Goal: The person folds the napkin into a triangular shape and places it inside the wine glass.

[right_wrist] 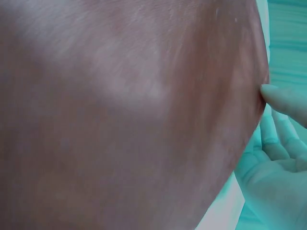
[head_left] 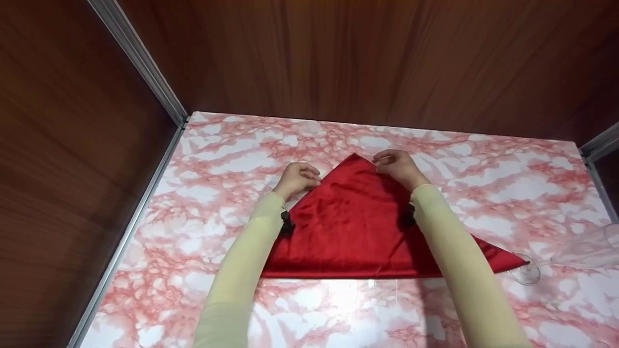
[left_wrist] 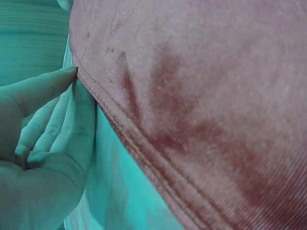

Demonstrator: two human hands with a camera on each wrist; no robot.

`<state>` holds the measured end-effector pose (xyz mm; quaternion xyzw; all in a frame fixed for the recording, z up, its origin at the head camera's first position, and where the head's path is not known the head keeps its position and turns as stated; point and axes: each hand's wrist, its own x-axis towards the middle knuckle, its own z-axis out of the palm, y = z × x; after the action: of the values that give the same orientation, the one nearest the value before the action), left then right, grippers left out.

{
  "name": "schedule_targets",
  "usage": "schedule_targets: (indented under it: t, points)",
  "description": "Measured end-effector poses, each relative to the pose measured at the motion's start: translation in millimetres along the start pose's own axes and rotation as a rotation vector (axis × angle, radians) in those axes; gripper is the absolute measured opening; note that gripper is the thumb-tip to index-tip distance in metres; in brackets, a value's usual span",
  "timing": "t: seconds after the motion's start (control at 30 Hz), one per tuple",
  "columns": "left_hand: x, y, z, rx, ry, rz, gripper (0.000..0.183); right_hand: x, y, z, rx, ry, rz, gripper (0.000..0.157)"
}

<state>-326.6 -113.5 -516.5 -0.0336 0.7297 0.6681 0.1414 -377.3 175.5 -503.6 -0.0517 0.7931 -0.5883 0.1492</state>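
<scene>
A red satin-like cloth, folded into a triangle, lies on the table with its peak at the far side and its folded edge nearest me. My left hand pinches the left sloping edge below the peak. In the left wrist view, its thumb is on top of the hem and the fingers are behind it. On the right sloping edge, closer to the peak, my right hand pinches the cloth. The right wrist view shows that thumb pressing the rim of the fabric. My right forearm covers part of the cloth.
A clear stemmed glass is at the right, its round foot overlapping the cloth's right corner in the head view. Brown wood-grain panels stand behind and to the left of the red-and-white marbled tabletop, with metal framing at the corner.
</scene>
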Motion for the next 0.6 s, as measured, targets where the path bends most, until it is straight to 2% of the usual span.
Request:
schedule_targets:
  t: [0.2,0.4,0.6]
  points:
    - [-2.8,-0.1,0.2,0.019,-0.004,0.003,0.031,-22,4,-17.2,-0.052,-0.045,0.015,0.035]
    - [-6.8,-0.1,0.1,0.029,0.02,0.006,0.033,-45,9,-36.3,-0.078,-0.064,0.093,0.035]
    - [-6.4,-2.6,2.5,0.026,0.05,0.051,0.028,-66,-3,-47.7,-0.154,-0.075,0.137,0.035]
